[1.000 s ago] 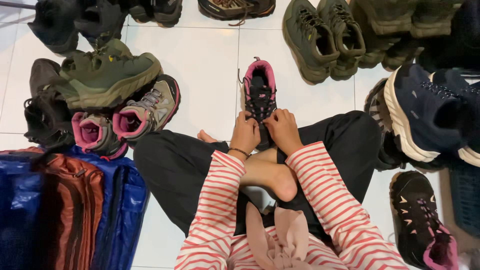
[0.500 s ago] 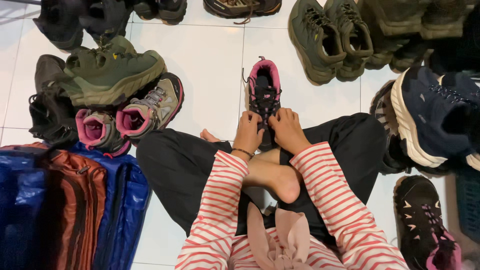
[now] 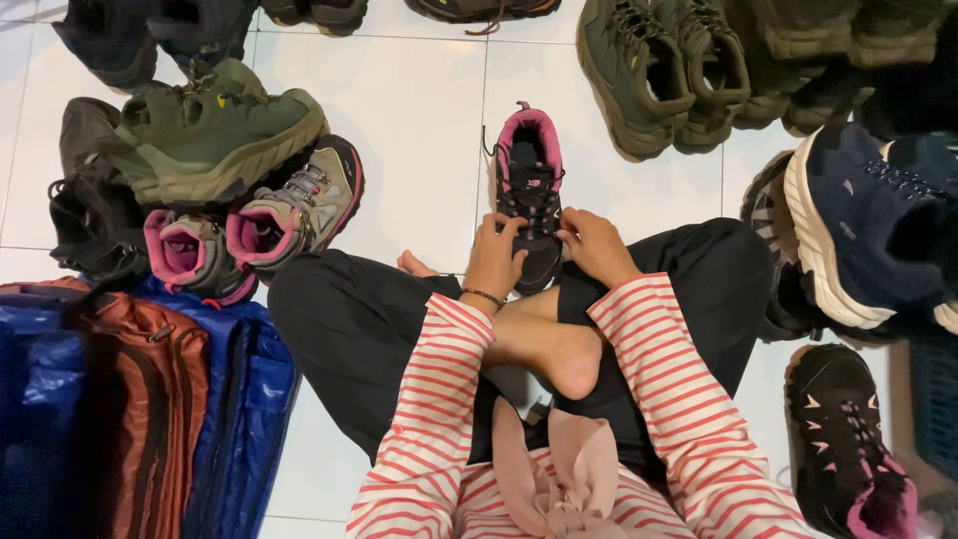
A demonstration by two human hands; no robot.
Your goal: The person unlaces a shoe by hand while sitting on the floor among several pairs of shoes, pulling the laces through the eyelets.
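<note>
Seated cross-legged on a white tiled floor (image 3: 419, 120), the person works a black hiking shoe with pink collar (image 3: 529, 190) that stands on the floor just past the crossed shins, its heel end pointing away.

Left hand (image 3: 496, 258): fingers bent onto the shoe's left side, pinching at the laces (image 3: 531, 205); beaded bracelet (image 3: 483, 296) at the wrist. Right hand (image 3: 595, 245): fingers pinched at the lace on the shoe's right edge. How much lace each pinch holds cannot be told at this size.

Change from a second ago: both hands then sat pressed together over the shoe's near end, knuckles almost touching. Now they stand apart, one at each side, the right hand shifted outward, more of the shoe's upper showing between them. Judgement: the lacing is being drawn sideways, a tightening or evening pull partway along the eyelets, not a finished knot.

Surroundings: grey-and-pink shoes (image 3: 269, 225) and an olive shoe (image 3: 215, 135) to the left, olive pair (image 3: 659, 75) ahead, navy shoe (image 3: 858, 225) right, a black-and-pink shoe (image 3: 848, 444) by the right knee. Blue bag (image 3: 244, 389) with rust-coloured backpack (image 3: 130, 399) at the left.
</note>
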